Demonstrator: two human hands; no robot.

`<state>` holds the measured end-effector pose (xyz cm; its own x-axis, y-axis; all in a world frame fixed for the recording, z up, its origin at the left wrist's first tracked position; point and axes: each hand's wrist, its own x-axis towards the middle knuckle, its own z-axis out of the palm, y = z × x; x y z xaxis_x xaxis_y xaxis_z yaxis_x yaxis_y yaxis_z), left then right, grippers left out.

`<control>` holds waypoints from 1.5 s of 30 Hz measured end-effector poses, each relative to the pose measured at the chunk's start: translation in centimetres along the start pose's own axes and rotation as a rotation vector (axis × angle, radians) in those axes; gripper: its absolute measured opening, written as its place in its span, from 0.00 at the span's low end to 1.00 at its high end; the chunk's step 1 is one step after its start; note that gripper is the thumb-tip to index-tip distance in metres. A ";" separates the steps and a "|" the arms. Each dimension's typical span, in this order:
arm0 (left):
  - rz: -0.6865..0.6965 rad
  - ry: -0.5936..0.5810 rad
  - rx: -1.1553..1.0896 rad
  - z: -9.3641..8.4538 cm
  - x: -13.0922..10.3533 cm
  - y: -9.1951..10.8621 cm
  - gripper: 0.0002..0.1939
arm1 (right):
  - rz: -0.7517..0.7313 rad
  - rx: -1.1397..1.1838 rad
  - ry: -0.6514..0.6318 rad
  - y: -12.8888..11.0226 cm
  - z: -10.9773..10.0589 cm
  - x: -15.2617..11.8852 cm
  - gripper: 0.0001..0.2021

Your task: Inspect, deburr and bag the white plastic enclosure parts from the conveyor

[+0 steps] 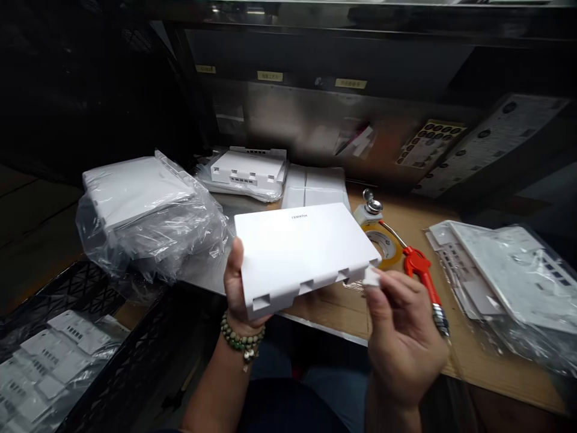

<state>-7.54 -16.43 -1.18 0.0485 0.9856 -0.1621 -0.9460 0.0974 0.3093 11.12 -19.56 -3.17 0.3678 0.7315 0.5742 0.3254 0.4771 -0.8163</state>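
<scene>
In my left hand (237,282) is a white plastic cover (306,240), held by its left end and tilted above the bench edge. Dark HUAWEI lettering on it reads upside down, and square notches run along its near edge. Fingers and thumb of my right hand (401,325) pinch a small white piece (372,277) against the cover's near right corner; whether it is cloth or paper I cannot tell. Just behind that corner are a roll of yellow tape (383,245), a white bottle with a metal cap (369,211) and a red-handled tool (419,267).
Bagged white panels (139,189) lie at the left, and more bagged parts (509,276) at the right. Behind the cover are another notched white cover (247,168) and white sheets (315,180). A black crate (108,373) with bagged covers stands low at the left.
</scene>
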 end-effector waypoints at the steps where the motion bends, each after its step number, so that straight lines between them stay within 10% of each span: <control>1: 0.018 -0.057 -0.005 -0.5 0.0 0.0 0.37 | 0.019 0.009 0.093 0.5 -0.2 0.6 0.10; 8: -0.052 -0.396 -0.036 -3.1 -0.1 0.3 0.44 | 0.401 0.246 0.213 3.3 -2.2 3.0 0.14; 14: 0.001 -0.046 0.168 -3.3 -0.5 0.3 0.49 | 0.787 0.439 0.004 3.4 -2.5 2.8 0.20; 17: 0.037 0.120 0.221 -3.0 -0.5 0.2 0.43 | 0.802 0.467 -0.025 3.4 -2.5 2.7 0.21; 27: -0.185 -0.072 0.344 -4.0 0.2 0.7 0.41 | 0.830 0.467 -0.008 5.5 -3.4 2.4 0.22; 33: -0.057 0.147 0.798 -4.1 0.8 1.9 0.26 | 0.543 0.223 -0.015 7.8 -6.1 3.5 0.18; 40: 0.105 -0.204 1.146 -2.3 0.2 1.5 0.14 | 0.603 0.426 -0.043 5.4 -7.3 6.0 0.18; 45: 0.037 -0.217 1.130 -0.5 0.8 1.1 0.22 | 0.722 0.570 -0.059 4.6 -5.8 5.8 0.21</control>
<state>-8.70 -15.65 -1.47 0.1842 0.9829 -0.0049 -0.1259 0.0286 0.9916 19.81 -15.89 -3.22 0.2644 0.9612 -0.0783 -0.4500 0.0512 -0.8915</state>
